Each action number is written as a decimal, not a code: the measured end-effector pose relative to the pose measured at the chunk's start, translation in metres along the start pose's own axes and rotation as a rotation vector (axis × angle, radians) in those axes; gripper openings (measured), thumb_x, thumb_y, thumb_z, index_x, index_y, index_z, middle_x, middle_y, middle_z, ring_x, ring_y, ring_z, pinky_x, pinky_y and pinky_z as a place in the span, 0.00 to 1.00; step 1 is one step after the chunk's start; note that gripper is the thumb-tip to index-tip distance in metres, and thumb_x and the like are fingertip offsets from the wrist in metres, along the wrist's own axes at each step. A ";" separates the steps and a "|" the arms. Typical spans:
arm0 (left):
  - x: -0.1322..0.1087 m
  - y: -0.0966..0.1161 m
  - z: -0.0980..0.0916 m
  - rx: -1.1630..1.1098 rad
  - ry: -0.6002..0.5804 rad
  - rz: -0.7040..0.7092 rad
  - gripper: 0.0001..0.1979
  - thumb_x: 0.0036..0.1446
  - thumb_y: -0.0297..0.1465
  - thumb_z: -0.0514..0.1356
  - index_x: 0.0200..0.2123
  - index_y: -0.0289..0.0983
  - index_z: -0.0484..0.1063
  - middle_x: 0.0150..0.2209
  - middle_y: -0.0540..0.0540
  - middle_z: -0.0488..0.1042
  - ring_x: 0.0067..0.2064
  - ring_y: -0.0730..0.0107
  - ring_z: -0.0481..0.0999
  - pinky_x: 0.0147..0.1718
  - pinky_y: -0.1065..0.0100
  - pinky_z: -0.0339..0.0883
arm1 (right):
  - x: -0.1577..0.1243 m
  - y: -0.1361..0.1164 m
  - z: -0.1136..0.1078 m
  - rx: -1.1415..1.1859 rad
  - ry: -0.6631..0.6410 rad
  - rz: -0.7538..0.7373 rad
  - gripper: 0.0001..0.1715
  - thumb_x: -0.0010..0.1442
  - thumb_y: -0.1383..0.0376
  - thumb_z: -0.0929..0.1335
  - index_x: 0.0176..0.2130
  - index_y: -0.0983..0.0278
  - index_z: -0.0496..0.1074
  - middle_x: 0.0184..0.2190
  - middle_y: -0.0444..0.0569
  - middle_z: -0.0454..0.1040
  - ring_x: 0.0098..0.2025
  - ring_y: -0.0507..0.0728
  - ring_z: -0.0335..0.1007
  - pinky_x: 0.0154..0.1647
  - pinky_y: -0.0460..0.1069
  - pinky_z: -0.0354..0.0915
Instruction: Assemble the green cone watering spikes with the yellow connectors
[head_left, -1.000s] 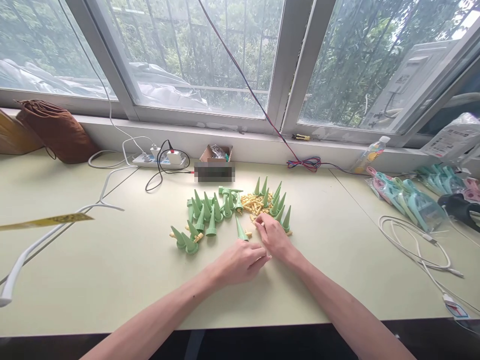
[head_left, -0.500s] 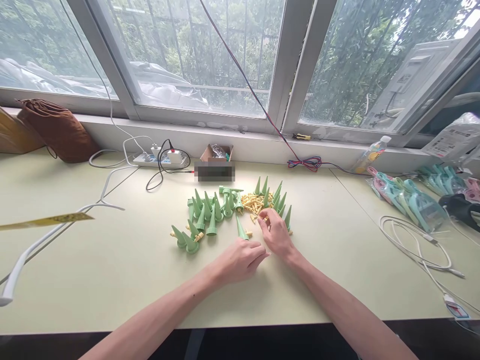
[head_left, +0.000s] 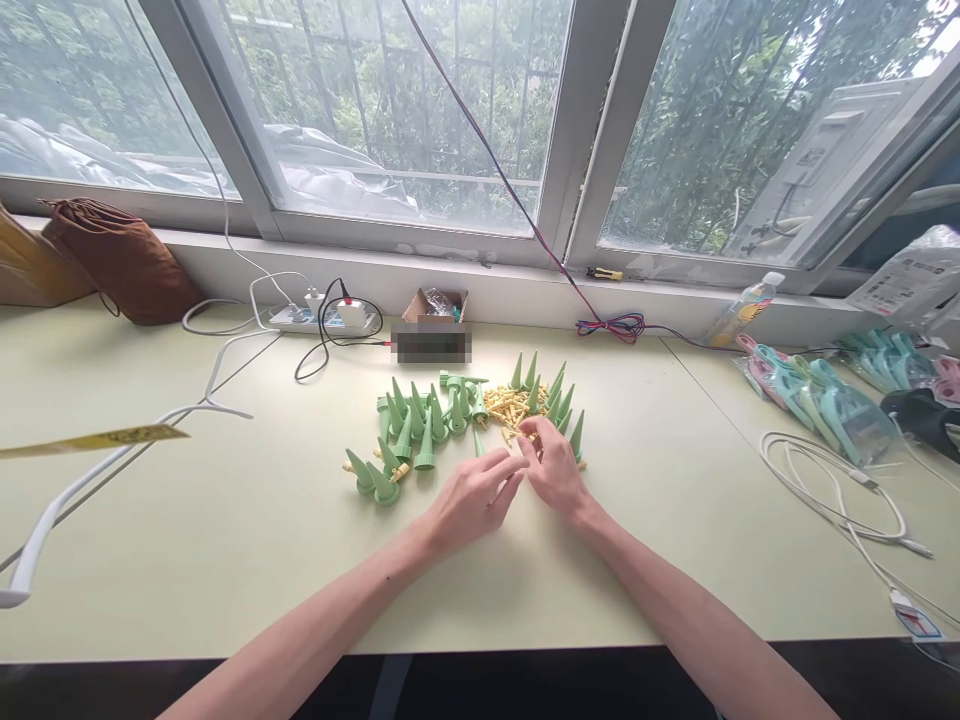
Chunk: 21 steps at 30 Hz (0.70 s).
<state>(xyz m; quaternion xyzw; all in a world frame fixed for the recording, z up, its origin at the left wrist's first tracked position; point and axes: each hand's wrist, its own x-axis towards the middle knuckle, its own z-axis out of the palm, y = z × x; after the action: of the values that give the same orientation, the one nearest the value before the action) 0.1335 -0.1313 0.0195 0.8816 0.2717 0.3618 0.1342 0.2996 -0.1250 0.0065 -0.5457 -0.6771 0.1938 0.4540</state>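
My left hand [head_left: 480,495] is just above the table, its fingers stretched toward the right hand and parted from the thumb, with nothing seen in them. Behind it shows the tip of a green plastic watering spike [head_left: 478,442], its base hidden. My right hand [head_left: 553,468] has thumb and fingers pinched at the near edge of a pile of small yellow plastic pegs [head_left: 510,405]; whatever is between the fingertips is hidden. More green spikes [head_left: 425,445] crowd left of the pile, and others [head_left: 564,400] stand to its right. A few at the near left [head_left: 385,488] have yellow pegs at their bases.
Behind the spikes lie a blurred dark block [head_left: 431,345] and a small cardboard box [head_left: 414,304]. A power strip [head_left: 289,320] with cables is at the back left. To the right are a bottle [head_left: 742,312], bagged plastic clips [head_left: 832,405] and a coiled white cable [head_left: 806,490].
My left hand has lifted slightly, its fingers opening and reaching closer to the right hand; it now covers most of the single spike. The right hand stays almost in place, still pinched.
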 end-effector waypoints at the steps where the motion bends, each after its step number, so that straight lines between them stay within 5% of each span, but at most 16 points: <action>1: 0.001 -0.002 0.000 -0.029 0.034 -0.007 0.09 0.66 0.26 0.50 0.43 0.37 0.70 0.31 0.48 0.68 0.26 0.77 0.63 0.26 0.73 0.57 | 0.000 -0.001 0.000 0.005 0.004 0.001 0.07 0.67 0.63 0.62 0.42 0.63 0.67 0.40 0.52 0.71 0.31 0.55 0.68 0.36 0.51 0.67; 10: 0.005 -0.003 -0.001 -0.053 0.245 -0.072 0.07 0.62 0.24 0.54 0.41 0.38 0.69 0.35 0.47 0.69 0.26 0.78 0.64 0.27 0.73 0.62 | 0.001 -0.001 -0.001 0.017 0.028 -0.018 0.08 0.67 0.64 0.60 0.40 0.63 0.67 0.39 0.51 0.72 0.37 0.57 0.69 0.38 0.50 0.67; 21: 0.006 -0.012 -0.003 0.064 0.157 -0.344 0.05 0.61 0.27 0.54 0.38 0.38 0.70 0.34 0.49 0.68 0.27 0.76 0.66 0.28 0.72 0.63 | 0.001 -0.003 -0.003 0.088 -0.003 0.042 0.11 0.68 0.61 0.59 0.40 0.62 0.66 0.33 0.49 0.75 0.27 0.55 0.70 0.28 0.48 0.64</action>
<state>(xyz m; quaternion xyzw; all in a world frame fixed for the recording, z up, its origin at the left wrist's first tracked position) 0.1308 -0.1183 0.0198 0.7950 0.4394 0.3925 0.1442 0.3002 -0.1256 0.0104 -0.5390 -0.6571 0.2335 0.4724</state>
